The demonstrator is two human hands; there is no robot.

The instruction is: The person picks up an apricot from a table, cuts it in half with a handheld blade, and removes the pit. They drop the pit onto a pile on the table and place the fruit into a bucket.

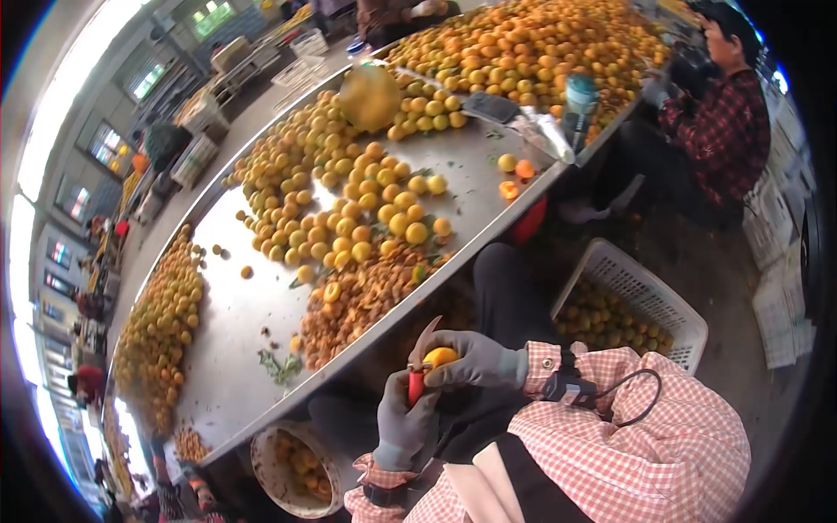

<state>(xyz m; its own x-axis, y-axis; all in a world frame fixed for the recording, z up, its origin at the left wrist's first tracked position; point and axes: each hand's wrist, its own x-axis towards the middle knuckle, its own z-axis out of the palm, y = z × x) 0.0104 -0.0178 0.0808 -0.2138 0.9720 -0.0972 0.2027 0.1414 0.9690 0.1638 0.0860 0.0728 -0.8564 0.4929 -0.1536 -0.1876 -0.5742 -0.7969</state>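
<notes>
My gloved left hand [406,420] is closed around the red handle of a small curved knife [416,385], its blade pointing up. Beside the blade, a round orange-yellow fruit [441,356] sits between the fingers and thumb of my gloved right hand [478,358]. Both hands meet over my lap, just off the table's near edge. Closest to them on the metal table [231,301] lies a heap of brownish-orange peel-like pieces [362,305]. Behind it spread many whole fruits [349,213] of the same kind.
A white crate of fruit [689,327] stands at my right, and a white bucket [261,453] holding fruit pieces at my lower left. On the table are a bottle [579,109] and a dark phone [492,107]. Another person [719,122] sits at the far right.
</notes>
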